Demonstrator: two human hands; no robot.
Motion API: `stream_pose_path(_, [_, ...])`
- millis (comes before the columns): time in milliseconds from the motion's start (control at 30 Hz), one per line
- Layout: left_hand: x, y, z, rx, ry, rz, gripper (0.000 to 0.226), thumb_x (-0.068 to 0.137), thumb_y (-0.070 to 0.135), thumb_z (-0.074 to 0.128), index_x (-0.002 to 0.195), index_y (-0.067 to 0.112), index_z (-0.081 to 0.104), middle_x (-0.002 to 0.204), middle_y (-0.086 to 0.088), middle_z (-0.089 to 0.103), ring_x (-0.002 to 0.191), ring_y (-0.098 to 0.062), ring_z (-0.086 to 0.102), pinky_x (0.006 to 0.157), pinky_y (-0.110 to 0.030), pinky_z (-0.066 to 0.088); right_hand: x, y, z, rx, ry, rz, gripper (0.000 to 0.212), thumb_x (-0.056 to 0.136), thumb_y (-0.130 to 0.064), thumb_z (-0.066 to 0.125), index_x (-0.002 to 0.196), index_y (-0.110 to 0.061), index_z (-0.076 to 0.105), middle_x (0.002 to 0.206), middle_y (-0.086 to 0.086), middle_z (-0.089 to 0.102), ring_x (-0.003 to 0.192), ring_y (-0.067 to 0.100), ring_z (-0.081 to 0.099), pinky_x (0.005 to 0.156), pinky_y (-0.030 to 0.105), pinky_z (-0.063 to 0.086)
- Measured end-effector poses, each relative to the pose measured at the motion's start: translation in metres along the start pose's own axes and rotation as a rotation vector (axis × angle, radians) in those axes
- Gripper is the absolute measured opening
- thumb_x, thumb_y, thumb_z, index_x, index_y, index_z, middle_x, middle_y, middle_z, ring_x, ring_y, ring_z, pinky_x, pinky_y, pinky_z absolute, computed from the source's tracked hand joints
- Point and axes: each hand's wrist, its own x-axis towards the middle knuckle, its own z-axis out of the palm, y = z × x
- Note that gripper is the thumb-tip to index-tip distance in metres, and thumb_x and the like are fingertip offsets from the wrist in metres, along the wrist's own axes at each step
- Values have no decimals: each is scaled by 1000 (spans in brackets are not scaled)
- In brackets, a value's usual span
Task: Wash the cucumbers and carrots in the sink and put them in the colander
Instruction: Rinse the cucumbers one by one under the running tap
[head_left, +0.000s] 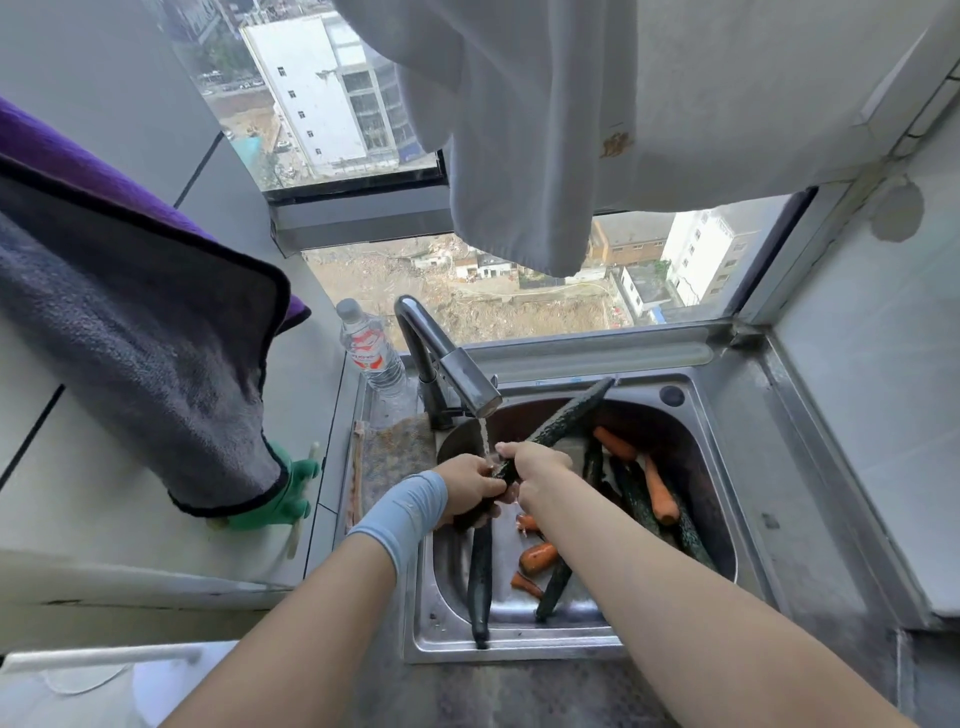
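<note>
Both hands hold one long dark cucumber (569, 415) over the steel sink (519, 644), under water running from the tap (470, 387). My left hand (470, 488) grips its near end. My right hand (535, 462) grips it just beyond, and the far end points up and to the right. In a dark round bowl-like vessel (711, 483) at the sink's right side lie several cucumbers and carrots (660, 491). Loose in the sink basin lie two more cucumbers (480, 577) and small carrots (537, 556).
A plastic water bottle (371, 353) stands left of the tap. A patterned cloth (395, 452) lies on the sink's left ledge. A grey and purple towel (135, 332) hangs at the left over green gloves (291, 493). White cloth (519, 130) hangs overhead by the window.
</note>
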Motion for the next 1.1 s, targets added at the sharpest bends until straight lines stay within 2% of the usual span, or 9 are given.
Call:
stream_pose_path(200, [1,3,1,-127,-53,-145,46,98,58,36,90,17,55,66,2,50,44,-10,33,39,-15,29,-3,4,3,-165,-240,-9,14,94,-22,67,96,-8,64,88,10,65,65,22,59,44,22,44])
stream_pose_path(333, [7,-10,-6,76,-145,-82,17,100,25,52,109,11,54,80,-4,55,58,-15,51,57,-29,51,4,8,5,-225,-158,-123,33,98,-31,60,114,-1,56,78,4,62,64,17,57,53,25,43])
stream_pose_path(433, [12,-15,-6,412,-40,-50,17,91,7,54,107,5,57,77,-8,58,73,-25,57,83,-47,57,7,20,13,-261,-63,-135,53,97,-43,53,130,-3,38,111,15,64,88,26,61,74,34,50])
stream_pose_path(533, [11,-16,-1,549,94,2,33,90,19,58,121,13,49,95,-9,64,83,-23,58,76,-35,50,18,37,18,-279,-81,-58,58,90,-36,57,134,-3,38,126,21,58,105,34,61,94,48,51])
stream_pose_path(600, [10,-21,-2,546,164,63,41,97,32,51,134,17,43,112,-9,64,92,-22,61,78,-27,49,4,35,16,-255,-154,-53,46,89,-26,66,124,0,52,113,20,64,93,33,65,85,45,55])
stream_pose_path(767, [-10,-32,-10,68,59,-60,41,101,52,34,104,16,53,59,1,44,36,-10,34,38,-15,27,-6,24,12,-13,-332,8,14,96,-10,63,84,-4,60,73,7,58,64,20,59,61,37,52])
stream_pose_path(933, [-21,-34,-19,117,-37,-49,32,102,40,42,106,11,56,72,2,60,48,-11,55,49,-21,46,-11,28,28,93,-226,-16,39,98,-42,58,89,-5,49,71,6,47,52,18,47,61,37,52])
stream_pose_path(1033, [-11,-33,-17,513,98,12,37,102,40,41,108,8,58,99,-9,66,85,-15,68,71,-24,48,-17,37,37,8,-93,-100,34,102,-36,52,98,-2,50,67,6,49,48,18,46,52,28,42])
stream_pose_path(1100, [-6,-40,-16,391,139,-1,46,99,50,39,110,9,59,97,-11,66,90,-31,63,71,-33,47,-19,36,39,46,-140,-62,19,103,-20,50,96,-3,49,69,7,47,50,19,45,50,29,41])
